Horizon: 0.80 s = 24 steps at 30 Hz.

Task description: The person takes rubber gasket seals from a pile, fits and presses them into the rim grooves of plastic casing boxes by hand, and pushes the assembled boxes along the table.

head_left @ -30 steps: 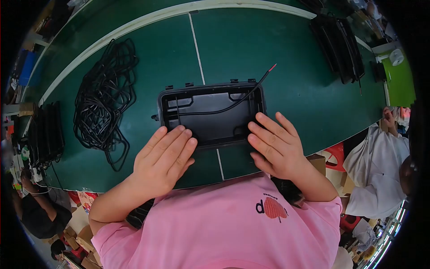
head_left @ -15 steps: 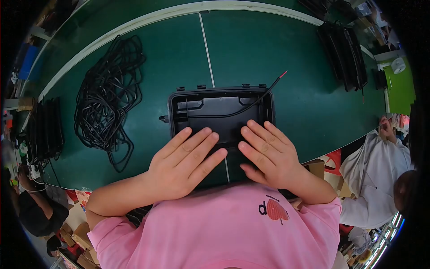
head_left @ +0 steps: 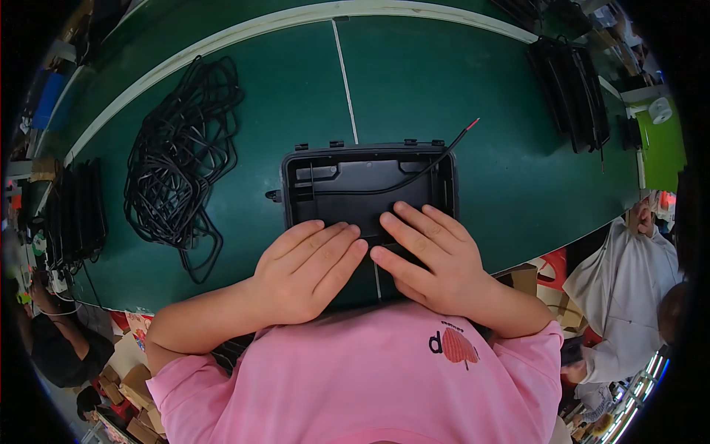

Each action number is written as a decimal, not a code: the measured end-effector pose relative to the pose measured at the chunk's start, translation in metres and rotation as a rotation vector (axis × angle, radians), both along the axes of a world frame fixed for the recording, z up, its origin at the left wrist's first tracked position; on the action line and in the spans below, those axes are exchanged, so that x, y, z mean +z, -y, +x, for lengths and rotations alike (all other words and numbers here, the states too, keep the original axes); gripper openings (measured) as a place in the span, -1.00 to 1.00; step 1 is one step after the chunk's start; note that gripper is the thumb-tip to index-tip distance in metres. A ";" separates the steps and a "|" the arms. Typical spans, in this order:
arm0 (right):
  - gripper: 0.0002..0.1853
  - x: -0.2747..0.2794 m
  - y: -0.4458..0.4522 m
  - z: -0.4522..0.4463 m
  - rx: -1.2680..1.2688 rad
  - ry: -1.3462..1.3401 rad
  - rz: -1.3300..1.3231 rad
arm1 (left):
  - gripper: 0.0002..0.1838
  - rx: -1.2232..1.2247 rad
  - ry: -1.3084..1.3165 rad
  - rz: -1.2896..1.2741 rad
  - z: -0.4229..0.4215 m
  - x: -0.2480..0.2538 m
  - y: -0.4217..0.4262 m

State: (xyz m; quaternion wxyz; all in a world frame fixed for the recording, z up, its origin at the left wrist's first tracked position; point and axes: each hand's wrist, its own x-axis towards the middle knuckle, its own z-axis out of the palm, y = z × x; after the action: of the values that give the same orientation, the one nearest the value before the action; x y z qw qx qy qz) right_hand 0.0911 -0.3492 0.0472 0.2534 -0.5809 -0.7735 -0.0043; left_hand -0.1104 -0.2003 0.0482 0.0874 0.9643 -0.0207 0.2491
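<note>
A black plastic case (head_left: pixel 285 177) lies in front of me, its hollow inside facing up. From its left side a black cable (head_left: pixel 370 192) runs across the inside and out over the far right corner, ending in a bare red tip. My left hand (head_left: pixel 305 268) rests over the near left edge of the case, fingers stretched and holding nothing. Over the near right edge is my right hand (head_left: pixel 435 260), also with fingers out and slightly apart. Both hands cover most of the near rim, and whatever lies under the fingers is hidden.
A tangled heap of black cable (head_left: pixel 181 159) lies to the left on the green table (head_left: pixel 488 192). Stacked black panels (head_left: pixel 569 92) stand at the far right, and more dark panels (head_left: pixel 78 211) at the far left. A person in a light top (head_left: pixel 621 296) is at right.
My right hand has shifted left and my left hand's fingers have drawn together, so the index fingertips now nearly meet. The case appears slightly further right in view.
</note>
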 end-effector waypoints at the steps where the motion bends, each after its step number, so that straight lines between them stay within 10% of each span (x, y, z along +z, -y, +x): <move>1: -0.53 0.006 0.000 0.000 0.010 -0.075 -0.062 | -0.64 0.008 -0.009 -0.049 0.000 0.001 0.002; 24: -0.65 0.016 -0.048 0.038 -0.252 0.155 0.129 | -0.80 0.254 0.095 -0.191 0.055 0.025 -0.056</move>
State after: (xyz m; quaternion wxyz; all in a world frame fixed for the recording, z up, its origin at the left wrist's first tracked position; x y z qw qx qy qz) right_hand 0.1293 -0.3011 0.0628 0.2272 -0.6537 -0.7099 -0.1307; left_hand -0.0556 -0.1444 0.0732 0.1455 0.9336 0.1210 0.3043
